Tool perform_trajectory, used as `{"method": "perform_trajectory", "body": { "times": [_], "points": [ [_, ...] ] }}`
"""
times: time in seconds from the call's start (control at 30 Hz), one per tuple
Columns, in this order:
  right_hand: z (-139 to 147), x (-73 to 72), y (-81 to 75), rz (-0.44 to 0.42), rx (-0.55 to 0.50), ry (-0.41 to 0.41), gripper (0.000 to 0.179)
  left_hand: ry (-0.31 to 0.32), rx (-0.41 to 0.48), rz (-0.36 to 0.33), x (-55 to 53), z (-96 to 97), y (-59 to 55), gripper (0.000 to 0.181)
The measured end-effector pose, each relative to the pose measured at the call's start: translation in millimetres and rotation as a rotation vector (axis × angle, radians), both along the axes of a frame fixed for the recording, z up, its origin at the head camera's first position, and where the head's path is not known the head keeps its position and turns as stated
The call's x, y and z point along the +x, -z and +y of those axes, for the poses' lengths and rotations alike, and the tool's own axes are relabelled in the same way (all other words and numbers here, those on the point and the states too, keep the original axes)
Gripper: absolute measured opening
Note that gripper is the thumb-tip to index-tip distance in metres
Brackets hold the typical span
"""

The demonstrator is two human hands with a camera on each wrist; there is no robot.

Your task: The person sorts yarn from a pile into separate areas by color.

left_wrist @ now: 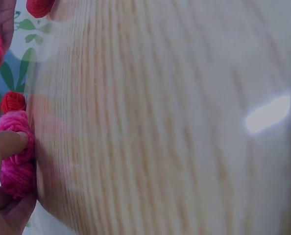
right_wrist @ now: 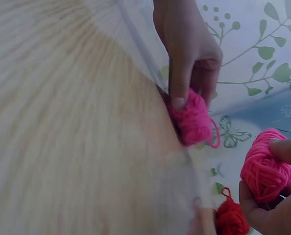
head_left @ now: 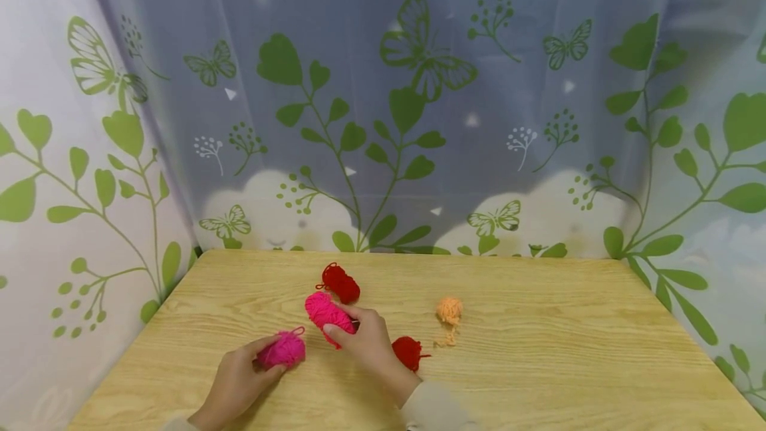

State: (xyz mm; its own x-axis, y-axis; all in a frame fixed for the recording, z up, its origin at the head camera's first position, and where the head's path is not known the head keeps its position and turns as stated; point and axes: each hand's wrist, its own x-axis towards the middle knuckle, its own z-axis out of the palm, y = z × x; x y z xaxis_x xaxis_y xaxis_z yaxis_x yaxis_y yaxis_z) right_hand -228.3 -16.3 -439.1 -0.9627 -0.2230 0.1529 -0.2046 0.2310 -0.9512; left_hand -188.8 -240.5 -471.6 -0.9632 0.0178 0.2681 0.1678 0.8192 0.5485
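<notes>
My left hand (head_left: 239, 372) grips a magenta yarn ball (head_left: 286, 350) low at the tabletop, thumb on the near side and a small loop of yarn sticking up. To its right, my right hand (head_left: 372, 344) pinches a bright pink yarn skein (head_left: 328, 314) between thumb and fingers. Just behind that skein lies a dark red yarn skein (head_left: 342, 283) with loose loops at its left end. A second red yarn ball (head_left: 408, 353) sits beside my right wrist, partly hidden by it. In the right wrist view the pink skein (right_wrist: 266, 166) shows between thumb and fingertips.
A small peach yarn ball (head_left: 449, 311) with a trailing tail lies right of the hands. Everything rests on a wood-grain table (head_left: 568, 351). Fabric curtains (head_left: 514, 85) printed with leaves and butterflies stand behind and at both sides.
</notes>
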Motion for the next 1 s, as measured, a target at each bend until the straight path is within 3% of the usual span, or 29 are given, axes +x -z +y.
{"method": "perform_trajectory", "body": {
  "times": [0.17, 0.3, 0.5, 1.0],
  "points": [
    [-16, 3.8, 8.1, -0.056, -0.024, -0.002, 0.035, 0.005, -0.004, 0.018, -0.2, -0.7, -0.2, 0.045],
    [-27, 6.7, 16.8, -0.063, 0.027, 0.050, 0.038, -0.002, -0.011, 0.037, -0.3, -1.2, -0.2, 0.045],
    [-36, 10.0, 27.7, -0.019, 0.088, 0.085, 0.041, -0.008, -0.013, 0.036, 1.4, -0.8, 0.5, 0.045],
    [-46, 9.2, 35.4, 0.077, 0.197, 0.197, 0.038, 0.002, -0.016, 0.024, 1.4, -0.2, -0.9, 0.044]
  ]
}}
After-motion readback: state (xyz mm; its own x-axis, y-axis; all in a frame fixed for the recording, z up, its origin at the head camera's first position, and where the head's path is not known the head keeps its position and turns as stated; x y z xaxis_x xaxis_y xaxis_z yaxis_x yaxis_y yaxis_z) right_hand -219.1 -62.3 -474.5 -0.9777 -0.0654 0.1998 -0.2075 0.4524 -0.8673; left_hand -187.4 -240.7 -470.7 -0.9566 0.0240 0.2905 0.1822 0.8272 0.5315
